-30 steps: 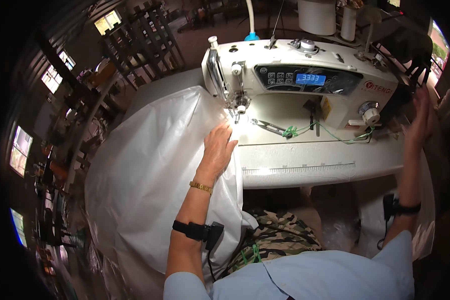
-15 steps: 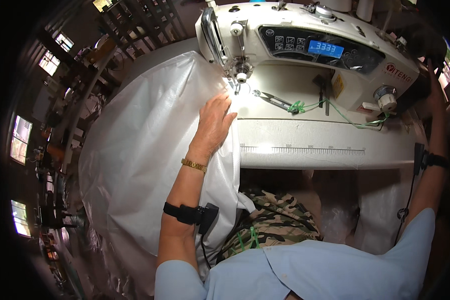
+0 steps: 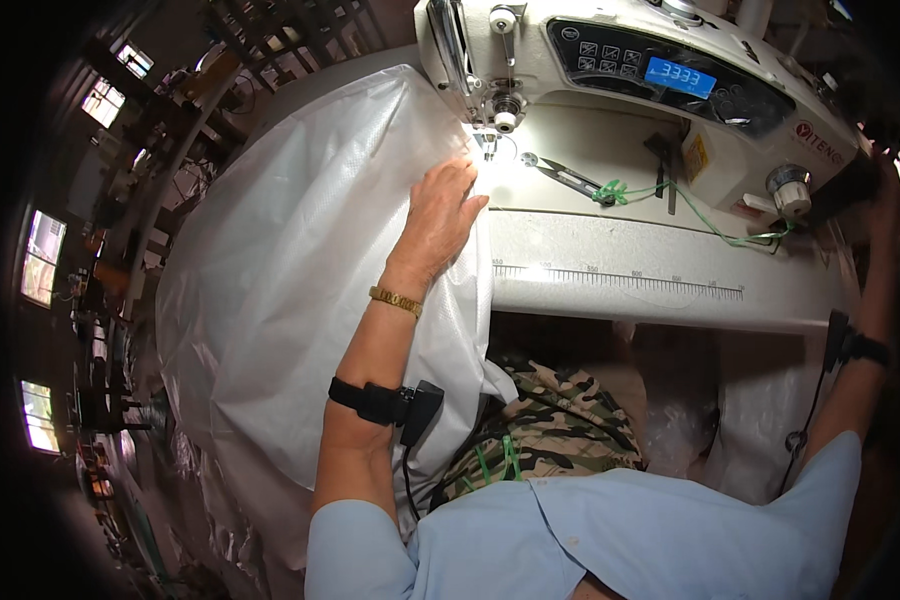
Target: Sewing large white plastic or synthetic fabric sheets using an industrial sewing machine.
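A large white woven plastic sheet (image 3: 300,230) spreads over the left of the sewing machine (image 3: 610,75). Its right edge runs up to the brightly lit needle and presser foot (image 3: 489,143). My left hand (image 3: 442,215) lies flat on the sheet just in front of the needle, fingers stretched forward and thumb out to the side. Glare hides its fingertips in part. At the far right, my right hand (image 3: 884,185) reaches to the dark end of the machine, near the handwheel side. Shadow there hides its fingers and anything they touch.
Thread snips (image 3: 575,182) with a green cord (image 3: 690,222) lie on the machine bed, right of the needle. Beyond them rests a dark narrow tool (image 3: 662,165). A ruler scale (image 3: 620,280) marks the front table strip. Clear plastic (image 3: 760,400) hangs below the table.
The whole view has shifted, so the machine sits higher and farther right. My left hand keeps about the same place by the needle, and my right arm stays at the machine's end.
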`<state>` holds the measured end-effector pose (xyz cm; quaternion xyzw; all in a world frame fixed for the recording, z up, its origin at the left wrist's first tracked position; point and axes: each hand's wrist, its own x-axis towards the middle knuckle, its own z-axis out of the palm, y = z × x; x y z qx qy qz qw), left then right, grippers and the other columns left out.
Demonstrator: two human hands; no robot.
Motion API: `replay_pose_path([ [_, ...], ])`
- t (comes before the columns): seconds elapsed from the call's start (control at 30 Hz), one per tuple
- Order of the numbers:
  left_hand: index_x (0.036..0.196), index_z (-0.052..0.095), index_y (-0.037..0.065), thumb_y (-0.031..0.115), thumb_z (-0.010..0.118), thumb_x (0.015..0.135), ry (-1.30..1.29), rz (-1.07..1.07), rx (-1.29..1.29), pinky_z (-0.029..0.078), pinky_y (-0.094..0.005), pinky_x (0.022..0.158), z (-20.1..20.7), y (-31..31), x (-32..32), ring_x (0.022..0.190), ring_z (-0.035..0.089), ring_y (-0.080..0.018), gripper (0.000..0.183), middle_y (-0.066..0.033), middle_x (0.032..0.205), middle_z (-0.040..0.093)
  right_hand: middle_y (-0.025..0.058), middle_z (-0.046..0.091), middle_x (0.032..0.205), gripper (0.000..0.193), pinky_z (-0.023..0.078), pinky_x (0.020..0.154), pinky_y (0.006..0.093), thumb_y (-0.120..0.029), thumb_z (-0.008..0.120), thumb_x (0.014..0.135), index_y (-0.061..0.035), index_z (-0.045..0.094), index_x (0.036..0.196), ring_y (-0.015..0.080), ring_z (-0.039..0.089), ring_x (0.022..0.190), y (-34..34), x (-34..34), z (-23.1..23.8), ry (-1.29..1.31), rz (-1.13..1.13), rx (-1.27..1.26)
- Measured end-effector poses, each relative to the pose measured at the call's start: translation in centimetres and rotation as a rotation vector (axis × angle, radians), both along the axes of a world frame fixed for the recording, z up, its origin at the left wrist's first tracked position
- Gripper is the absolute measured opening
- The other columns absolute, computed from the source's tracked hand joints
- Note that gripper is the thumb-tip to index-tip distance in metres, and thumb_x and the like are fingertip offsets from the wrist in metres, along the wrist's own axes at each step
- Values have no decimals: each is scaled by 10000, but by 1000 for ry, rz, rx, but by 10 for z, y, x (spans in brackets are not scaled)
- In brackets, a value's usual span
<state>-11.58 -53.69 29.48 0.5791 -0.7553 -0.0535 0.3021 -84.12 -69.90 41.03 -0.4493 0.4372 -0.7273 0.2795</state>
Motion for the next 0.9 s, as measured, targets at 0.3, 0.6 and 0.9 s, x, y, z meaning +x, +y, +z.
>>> replay_pose_path([
  [0.3,1262,593,5,154,643,908,10,6,11,331,-425,1103,-1,0,0,1319,464,-309,387,-149,1375,558,108,426,1518,451,362,1140,388,-201,450,1046,-98,440,1485,248,449,1368,-4,-14,-20,753,85,-4],
  [0.6,1264,580,4,190,641,916,25,26,10,317,-424,1117,1,2,-1,1340,450,-296,399,-148,1382,550,81,448,1513,476,319,1167,375,-297,447,1046,-68,466,1463,213,440,1374,-13,18,-11,216,435,-85],
  [0.9,1268,584,-10,127,594,919,58,5,21,335,-427,1113,-1,0,2,1314,471,-328,375,-171,1354,565,115,623,1295,363,414,1089,355,-183,500,1023,-11,575,1334,211,571,1231,33,105,44,357,-125,-252],
])
